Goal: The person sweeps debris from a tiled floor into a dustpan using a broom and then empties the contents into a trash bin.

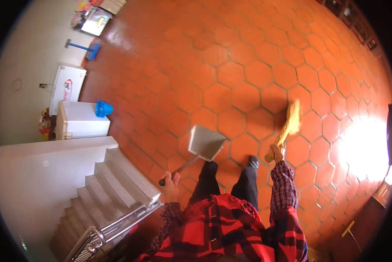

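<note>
My left hand (171, 187) grips the dark handle of a metal dustpan (207, 142), whose wide pan hangs in front of my left foot. In my right hand (277, 154) is a short yellow straw hand broom (290, 122), its bristles pointing away from me and slightly blurred. Below both tools spreads a floor of orange hexagonal tiles (230, 73). The broom's bristles cast a shadow on the tiles to their left. Whether they touch the floor, I cannot tell. The pan's inside looks grey and partly shaded.
At the left, a staircase (117, 183) goes down beside a metal handrail (117, 229). Beyond its low wall (52, 145) stand a white chest (84, 119) with a blue basket (103, 109), a white freezer (68, 88) and a blue push broom (92, 51). Bright light falls at the right.
</note>
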### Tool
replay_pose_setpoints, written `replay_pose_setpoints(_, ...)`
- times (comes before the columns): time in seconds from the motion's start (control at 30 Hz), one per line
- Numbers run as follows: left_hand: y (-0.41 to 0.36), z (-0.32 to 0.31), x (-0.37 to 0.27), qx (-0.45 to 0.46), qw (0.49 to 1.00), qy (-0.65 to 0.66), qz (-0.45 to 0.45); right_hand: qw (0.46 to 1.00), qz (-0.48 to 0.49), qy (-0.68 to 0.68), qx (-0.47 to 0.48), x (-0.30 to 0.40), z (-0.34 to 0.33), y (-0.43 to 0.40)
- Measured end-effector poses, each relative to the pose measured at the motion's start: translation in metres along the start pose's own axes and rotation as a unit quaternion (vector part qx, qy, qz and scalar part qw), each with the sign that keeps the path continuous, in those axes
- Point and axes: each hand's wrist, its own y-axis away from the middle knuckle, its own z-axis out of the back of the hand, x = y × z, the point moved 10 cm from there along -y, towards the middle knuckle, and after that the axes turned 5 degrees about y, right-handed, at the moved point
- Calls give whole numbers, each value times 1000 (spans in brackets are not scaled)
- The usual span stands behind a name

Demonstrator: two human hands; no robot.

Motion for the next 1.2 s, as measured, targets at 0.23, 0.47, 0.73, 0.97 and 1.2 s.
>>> replay_pose_setpoints(0.23, -64, -2, 16, 1, 974, 153, 167, 986, -120, 116, -20, -77, -120, 60)
replay_pose_setpoints(0.47, -138, 10, -8, 94, 970, 137, 176, 981, -107, 149, 63, -11, -216, 116)
replay_pose_setpoints(0.73, -161, 46, -18, 24, 978, 101, 180, 944, -164, -161, 237, 55, -349, 129)
replay_pose_setpoints(0.97, -157, 88, -34, -9, 982, 50, 182, 928, -221, -234, 190, 17, -368, 72)
replay_pose_setpoints(1.2, -156, 88, -34, 7, 991, 21, 132, 909, -246, -307, 135, -45, -235, 122)
